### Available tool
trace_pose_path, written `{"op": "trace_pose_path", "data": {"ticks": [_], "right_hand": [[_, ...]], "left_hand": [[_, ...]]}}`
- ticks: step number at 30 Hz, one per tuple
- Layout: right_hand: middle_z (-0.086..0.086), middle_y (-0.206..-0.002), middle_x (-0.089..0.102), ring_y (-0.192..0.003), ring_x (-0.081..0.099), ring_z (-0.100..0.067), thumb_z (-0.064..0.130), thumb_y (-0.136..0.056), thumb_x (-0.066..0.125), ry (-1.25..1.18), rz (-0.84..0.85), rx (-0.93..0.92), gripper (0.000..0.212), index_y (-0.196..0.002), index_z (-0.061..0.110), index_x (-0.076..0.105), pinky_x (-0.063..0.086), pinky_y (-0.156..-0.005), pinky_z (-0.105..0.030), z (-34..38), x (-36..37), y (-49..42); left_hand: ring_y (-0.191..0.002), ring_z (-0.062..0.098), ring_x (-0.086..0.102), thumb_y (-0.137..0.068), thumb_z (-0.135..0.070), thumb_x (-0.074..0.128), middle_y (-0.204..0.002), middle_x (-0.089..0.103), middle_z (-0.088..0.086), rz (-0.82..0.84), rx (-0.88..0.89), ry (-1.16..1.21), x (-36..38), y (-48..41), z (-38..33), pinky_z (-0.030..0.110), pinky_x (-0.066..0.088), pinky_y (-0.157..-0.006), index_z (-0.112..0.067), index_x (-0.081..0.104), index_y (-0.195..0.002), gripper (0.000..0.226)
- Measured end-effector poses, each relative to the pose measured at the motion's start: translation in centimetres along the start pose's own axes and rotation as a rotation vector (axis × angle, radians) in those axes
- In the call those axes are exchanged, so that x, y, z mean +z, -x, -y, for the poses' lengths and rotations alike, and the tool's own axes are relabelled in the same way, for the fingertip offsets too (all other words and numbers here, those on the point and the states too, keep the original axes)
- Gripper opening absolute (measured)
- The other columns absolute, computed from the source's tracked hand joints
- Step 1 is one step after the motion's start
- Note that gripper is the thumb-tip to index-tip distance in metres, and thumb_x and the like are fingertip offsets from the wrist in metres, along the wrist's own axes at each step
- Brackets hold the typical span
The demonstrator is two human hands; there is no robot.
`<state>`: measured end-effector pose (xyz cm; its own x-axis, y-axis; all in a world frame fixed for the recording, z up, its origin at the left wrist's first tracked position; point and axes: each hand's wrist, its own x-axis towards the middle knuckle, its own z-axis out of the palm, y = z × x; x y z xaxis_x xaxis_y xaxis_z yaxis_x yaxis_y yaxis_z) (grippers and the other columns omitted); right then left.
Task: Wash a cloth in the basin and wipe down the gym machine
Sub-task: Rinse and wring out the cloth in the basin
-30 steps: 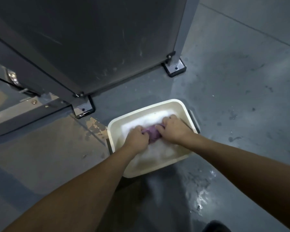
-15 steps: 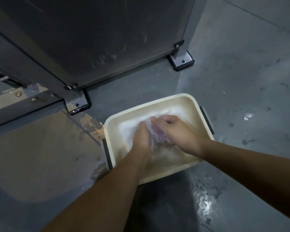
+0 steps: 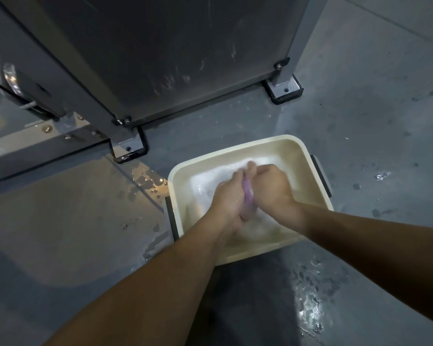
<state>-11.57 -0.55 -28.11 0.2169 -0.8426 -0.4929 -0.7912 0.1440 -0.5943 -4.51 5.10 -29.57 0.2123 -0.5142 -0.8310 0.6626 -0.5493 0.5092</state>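
Purple cloth (image 3: 248, 199) sat pinched between the two hands, inside the basin (image 3: 308, 156) and just above the suds (image 3: 210, 183). The left hand (image 3: 229, 199) reached in from the lower left, forearm straight, wrist bent down, fingers curled round the left side of the cloth. The right hand (image 3: 273, 186) came in from the right, forearm nearly level across the basin's near right corner, fingers curled round the cloth's right side. The knuckles of both hands met over the cloth, so only a narrow vertical strip of it showed. Motion blur softened the fingertips; how the thumbs lay could not be told.

To the left, the machine (image 3: 160, 46) stood on the floor (image 3: 373, 108), its dark sheet-metal panel streaked with pale smears. Two bracket feet (image 3: 129, 148) held its frame posts, one near the basin's far left corner, the other well behind the basin. A small puddle (image 3: 148, 179) lay between the near foot and the basin. The basin rested on the floor just in front of the machine, apart from it.

The basin was cream plastic, rectangular with rounded corners, with a dark handle on each short side. White foam covered its water. The floor was smooth grey, spotted with drips; a wet patch (image 3: 310, 310) glinted at the lower right.
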Motion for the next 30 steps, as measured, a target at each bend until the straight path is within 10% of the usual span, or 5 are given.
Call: {"op": "trace_pose_path", "data": {"ticks": [8,12,17,23,30], "right_hand": [[-0.003,-0.073,0.055,-0.078,0.051,-0.023,0.022,-0.108,0.039,0.044,-0.019,0.0,0.03,-0.086,0.013,0.058,0.036,-0.07,-0.024,-0.6,-0.6,-0.8],[0.003,-0.05,0.055,-0.048,0.052,-0.006,0.031,-0.107,0.038,0.106,-0.004,-0.167,0.055,-0.058,0.016,0.058,0.035,-0.048,-0.012,-0.4,0.6,0.8],[-0.004,-0.078,0.066,-0.076,0.063,-0.024,0.044,-0.11,0.032,0.234,0.1,-0.157,0.051,-0.082,0.012,0.062,0.044,-0.071,-0.032,-1.5,-2.2,-0.9],[0.005,-0.087,0.06,-0.106,0.05,-0.014,0.033,-0.1,0.057,0.213,0.273,-0.266,0.022,-0.083,0.026,0.045,0.039,-0.08,-0.022,-3.9,-1.5,-0.9],[-0.016,-0.133,0.062,-0.122,0.061,-0.03,0.003,-0.104,0.038,0.351,0.436,-0.048,0.045,-0.149,0.002,0.041,0.042,-0.097,-0.032,-2.9,-1.7,-0.8]], "left_hand": [[-0.037,0.012,0.028,-0.101,-0.012,0.037,-0.086,0.066,-0.013,0.083,-0.071,-0.068,-0.2,1.0,-0.7,0.017,0.014,-0.04,-0.02,0.057,-0.062,0.044],[-0.039,0.011,0.026,-0.106,-0.031,0.052,-0.052,0.039,-0.002,0.043,-0.024,-0.053,-0.6,0.3,-1.0,0.018,0.017,-0.038,-0.015,0.066,-0.095,0.024],[-0.041,0.013,0.041,-0.103,-0.044,0.057,-0.062,0.06,0.004,0.13,-0.02,-0.109,-0.7,1.0,-0.8,0.023,0.034,-0.046,-0.011,0.071,-0.089,0.039],[-0.074,0.021,0.065,-0.092,0.002,0.068,-0.081,0.063,0.016,-0.018,0.078,-0.049,-2.6,0.0,0.1,0.031,0.061,-0.077,0.007,0.063,-0.101,0.011],[-0.062,0.018,0.052,-0.099,-0.013,0.047,-0.089,0.057,0.008,-0.233,0.056,-0.461,-3.2,-0.2,0.5,0.029,0.046,-0.062,-0.002,0.063,-0.117,0.027]]}}
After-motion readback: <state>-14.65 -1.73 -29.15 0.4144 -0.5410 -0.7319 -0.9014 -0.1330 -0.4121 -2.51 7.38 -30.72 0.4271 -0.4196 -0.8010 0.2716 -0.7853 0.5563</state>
